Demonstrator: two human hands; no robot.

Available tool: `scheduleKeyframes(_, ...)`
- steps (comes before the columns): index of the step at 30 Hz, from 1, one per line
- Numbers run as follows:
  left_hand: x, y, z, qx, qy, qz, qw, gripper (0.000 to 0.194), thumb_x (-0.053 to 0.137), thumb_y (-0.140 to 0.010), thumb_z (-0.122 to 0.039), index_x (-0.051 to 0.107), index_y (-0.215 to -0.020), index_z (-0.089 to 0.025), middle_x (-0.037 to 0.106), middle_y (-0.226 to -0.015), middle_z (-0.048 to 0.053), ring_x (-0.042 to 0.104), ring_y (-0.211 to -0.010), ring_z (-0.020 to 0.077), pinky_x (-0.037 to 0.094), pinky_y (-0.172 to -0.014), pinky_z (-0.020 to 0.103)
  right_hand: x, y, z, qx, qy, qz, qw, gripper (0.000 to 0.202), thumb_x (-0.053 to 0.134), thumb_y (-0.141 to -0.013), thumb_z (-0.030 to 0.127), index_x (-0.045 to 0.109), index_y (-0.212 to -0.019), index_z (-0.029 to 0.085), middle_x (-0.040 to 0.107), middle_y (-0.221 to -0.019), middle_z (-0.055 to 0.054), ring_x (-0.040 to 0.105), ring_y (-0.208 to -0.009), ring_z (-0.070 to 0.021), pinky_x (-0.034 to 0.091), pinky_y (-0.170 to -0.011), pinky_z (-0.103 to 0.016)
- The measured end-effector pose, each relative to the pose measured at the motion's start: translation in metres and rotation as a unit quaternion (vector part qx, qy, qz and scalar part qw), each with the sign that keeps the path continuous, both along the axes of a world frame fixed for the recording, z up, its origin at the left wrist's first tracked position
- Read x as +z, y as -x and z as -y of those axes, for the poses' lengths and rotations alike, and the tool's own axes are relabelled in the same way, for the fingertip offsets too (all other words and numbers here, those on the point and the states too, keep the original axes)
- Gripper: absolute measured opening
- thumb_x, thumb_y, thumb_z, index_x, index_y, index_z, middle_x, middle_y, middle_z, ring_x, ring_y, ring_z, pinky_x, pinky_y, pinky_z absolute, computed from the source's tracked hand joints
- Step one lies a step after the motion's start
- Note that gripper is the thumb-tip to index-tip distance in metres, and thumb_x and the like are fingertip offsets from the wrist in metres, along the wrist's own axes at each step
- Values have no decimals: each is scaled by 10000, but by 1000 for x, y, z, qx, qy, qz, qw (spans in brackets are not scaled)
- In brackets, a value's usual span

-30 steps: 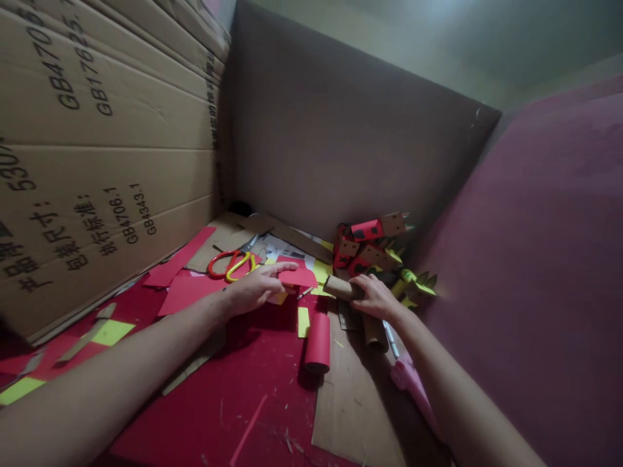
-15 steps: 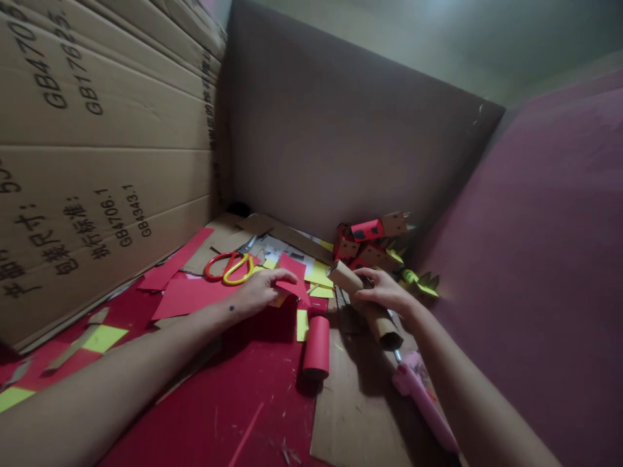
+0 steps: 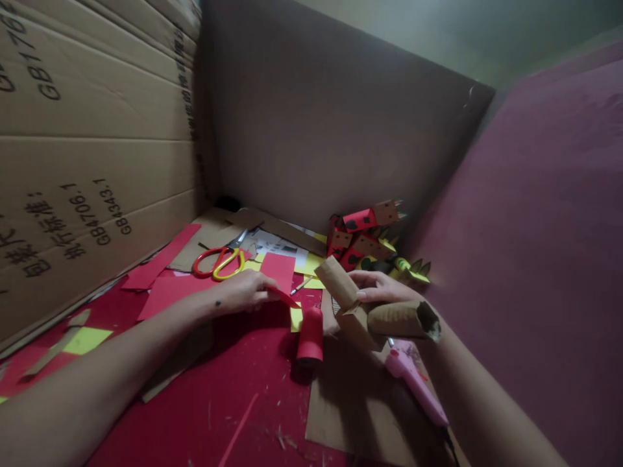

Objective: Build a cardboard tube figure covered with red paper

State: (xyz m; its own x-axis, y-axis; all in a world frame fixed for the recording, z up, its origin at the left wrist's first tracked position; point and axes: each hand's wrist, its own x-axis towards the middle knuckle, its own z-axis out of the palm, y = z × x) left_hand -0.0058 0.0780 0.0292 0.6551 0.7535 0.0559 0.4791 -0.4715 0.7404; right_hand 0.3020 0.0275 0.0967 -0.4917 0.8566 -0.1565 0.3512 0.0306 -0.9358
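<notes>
My left hand (image 3: 250, 290) pinches a small piece of red paper (image 3: 288, 298), seen nearly edge-on above the table. Brown cardboard tubes (image 3: 337, 283) are in my right hand (image 3: 377, 285), angled apart, one open end facing right; the fingers partly hide where they meet. Between the hands stands a red paper-covered tube (image 3: 310, 340) on the red tabletop (image 3: 233, 383). A pink glue gun (image 3: 416, 383) lies under my right forearm, its metal nozzle near the tubes.
Red-and-yellow-handled scissors (image 3: 219, 263) lie behind my left hand among red sheets (image 3: 175, 295). Several finished red and brown tube figures (image 3: 360, 237) are piled at the back right. A large carton (image 3: 97, 155) walls the left, and flat cardboard (image 3: 341, 415) covers the front right.
The cardboard tubes have turned in my right hand, so two now show splayed apart. My left hand has tilted the red paper edge-on and lowered it. The view has shifted slightly.
</notes>
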Motion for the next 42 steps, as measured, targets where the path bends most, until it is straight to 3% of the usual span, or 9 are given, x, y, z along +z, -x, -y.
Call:
scheduleKeyframes(3, 4, 1, 3, 22, 15, -23, 999, 314, 536, -772, -275, 721, -1024, -241, 570, -493, -10, 518, -454, 141, 356, -477, 211, -5, 2, -2, -9, 5, -17, 1000, 479, 744, -658, 380, 642, -1090, 201, 644, -1014, -23, 587, -853, -165, 430, -757, -283)
scheduleKeyframes(9, 19, -2, 19, 191, -165, -52, 966, 415, 538, -724, -198, 646, -1124, -210, 545, -574, -2, 485, -555, 159, 318, -520, 241, -16, 2, 5, -14, 35, -48, 998, 555, 778, -573, 413, 657, -1062, 181, 639, -923, -12, 568, -763, -145, 419, -691, -268)
scheduleKeyframes(17, 27, -30, 55, -9, 184, 161, 970, 441, 648, -738, -365, 638, -1151, -208, 574, -593, -36, 499, -455, 101, 342, -404, 201, -6, 10, 20, 72, 24, -24, 997, 503, 749, -647, 375, 662, -1110, 197, 642, -1022, -19, 575, -893, -170, 434, -790, -286)
scheduleKeyframes(23, 19, -36, 60, -61, 156, 184, 969, 198, 711, -710, -319, 761, -885, -239, 738, -823, 13, 642, -783, 187, 497, -734, 296, -7, 19, 23, 94, 50, -55, 993, 538, 749, -673, 393, 632, -1165, 208, 652, -1088, -37, 592, -964, -186, 437, -847, -311)
scheduleKeyframes(26, 18, -36, 61, -23, 160, 217, 963, 171, 710, -708, -327, 763, -845, -238, 738, -785, 12, 643, -760, 193, 501, -764, 323, -12, 12, 31, -35, -7, -98, 995, 484, 669, -742, 478, 634, -1132, 194, 659, -1078, -79, 609, -964, -210, 458, -841, -356)
scheduleKeyframes(29, 19, -34, 57, 15, 142, 247, 959, 110, 705, -708, -317, 755, -723, -220, 728, -737, 13, 644, -749, 192, 500, -791, 326, -20, -8, 55, -279, -143, -44, 949, 360, 599, -800, 453, 649, -1047, 195, 664, -1054, -96, 616, -956, -235, 474, -837, -391)
scheduleKeyframes(32, 18, -31, 50, 58, 120, 290, 948, 122, 706, -718, -317, 740, -680, -207, 740, -785, 21, 653, -822, 203, 492, -843, 328, -40, -31, 96, -397, -234, 146, 875, 348, 534, -842, 450, 633, -1063, 200, 656, -1077, -113, 597, -1007, -269, 446, -895, -439)
scheduleKeyframes(37, 16, -32, 44, 118, 143, 341, 922, 104, 719, -704, -257, 738, -754, -168, 750, -831, 30, 652, -882, 202, 471, -901, 348, -85, -49, 150, -392, -256, 410, 783, 564, 540, -819, 403, 445, -1342, 214, 599, -1134, -163, 552, -1055, -354, 457, -837, -502)
scheduleKeyframes(42, 14, -35, 46, 118, 152, 350, 917, 115, 711, -731, -239, 730, -804, -152, 751, -881, 30, 640, -930, 188, 444, -924, 323, -108, -37, 149, -364, -232, 491, 757, 705, 458, -764, 165, 266, -1440, 222, 487, -1312, -199, 548, -1103, -368, 486, -801, -478)
